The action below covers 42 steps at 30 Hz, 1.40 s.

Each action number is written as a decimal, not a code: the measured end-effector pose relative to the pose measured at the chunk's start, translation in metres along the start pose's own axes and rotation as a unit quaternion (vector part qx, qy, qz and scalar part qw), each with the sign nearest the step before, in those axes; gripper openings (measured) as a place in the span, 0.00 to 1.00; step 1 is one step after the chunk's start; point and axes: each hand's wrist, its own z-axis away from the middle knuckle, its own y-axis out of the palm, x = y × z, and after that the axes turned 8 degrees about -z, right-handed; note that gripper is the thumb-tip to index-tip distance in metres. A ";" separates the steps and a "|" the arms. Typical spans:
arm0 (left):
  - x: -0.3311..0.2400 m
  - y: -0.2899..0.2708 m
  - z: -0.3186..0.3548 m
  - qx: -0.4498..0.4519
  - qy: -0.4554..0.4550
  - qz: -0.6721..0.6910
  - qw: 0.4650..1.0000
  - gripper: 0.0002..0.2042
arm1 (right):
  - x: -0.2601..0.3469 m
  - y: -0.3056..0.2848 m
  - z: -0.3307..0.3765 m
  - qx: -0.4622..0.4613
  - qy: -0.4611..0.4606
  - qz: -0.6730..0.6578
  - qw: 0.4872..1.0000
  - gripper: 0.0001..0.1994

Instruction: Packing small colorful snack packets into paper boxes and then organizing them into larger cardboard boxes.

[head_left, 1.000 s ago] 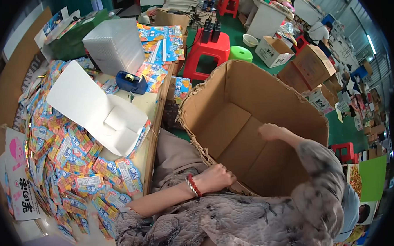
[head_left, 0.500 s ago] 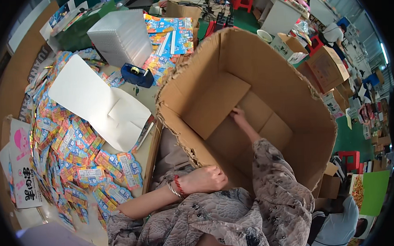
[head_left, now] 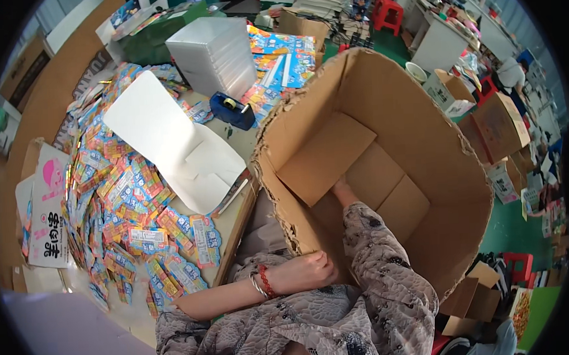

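Observation:
A large cardboard box (head_left: 415, 114) with ragged, torn rims stands open in front of me, tilted toward me. My left hand (head_left: 309, 271) is closed over its near rim, fingers curled around the edge. Deep inside the box reaches my right hand (head_left: 344, 192), at the lower edge of a loose-looking cardboard flap (head_left: 327, 158). That flap hides the right fingers, so their grip does not show. Beside the box, a white folded card tray (head_left: 198, 162) lies open on top of many small colourful packets (head_left: 123, 184).
On the table to the left are a blue tape dispenser (head_left: 232, 110), a stack of clear plastic trays (head_left: 210, 57) and flat printed sheets (head_left: 284, 57). The table edge (head_left: 238, 240) runs close to the box. Brown cartons (head_left: 495, 127) and a red stool (head_left: 388, 15) stand beyond.
My right hand has slid further under the flap, and its fingers have gone out of sight. My left hand keeps its hold on the rim. The whole view has shifted a little.

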 end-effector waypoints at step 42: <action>0.015 0.036 -0.020 -0.035 -0.115 0.089 0.989 0.04 | 0.511 -0.193 -0.032 0.258 -0.108 -0.166 0.946 0.15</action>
